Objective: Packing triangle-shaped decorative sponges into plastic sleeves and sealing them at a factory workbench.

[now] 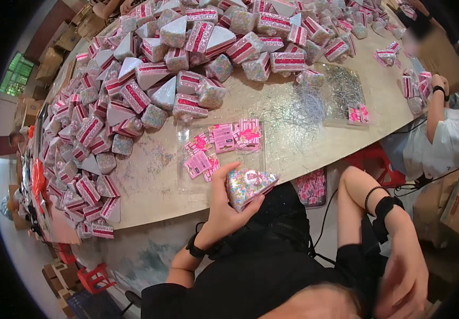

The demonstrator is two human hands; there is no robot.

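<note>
My left hand (227,204) is closed round a toy cake slice (246,186), just off the table's front edge. The slice is wedge-shaped, with colourful sprinkles and a pink bow on its top. My right arm is bent sharply, and my right hand (406,282) hangs at the lower right, close to my body. Its fingers are smeared and partly out of sight. Beyond my left hand, a clear shallow tray (184,183) holds several pink-and-white printed cards (224,138).
A large heap of similar glittery cake slices (149,74) covers the far and left parts of the table (149,207). Another clear tray (342,126) with silvery shreds lies right. A bin of pink cards (310,187) stands below the edge. A co-worker's hand (439,82) is far right.
</note>
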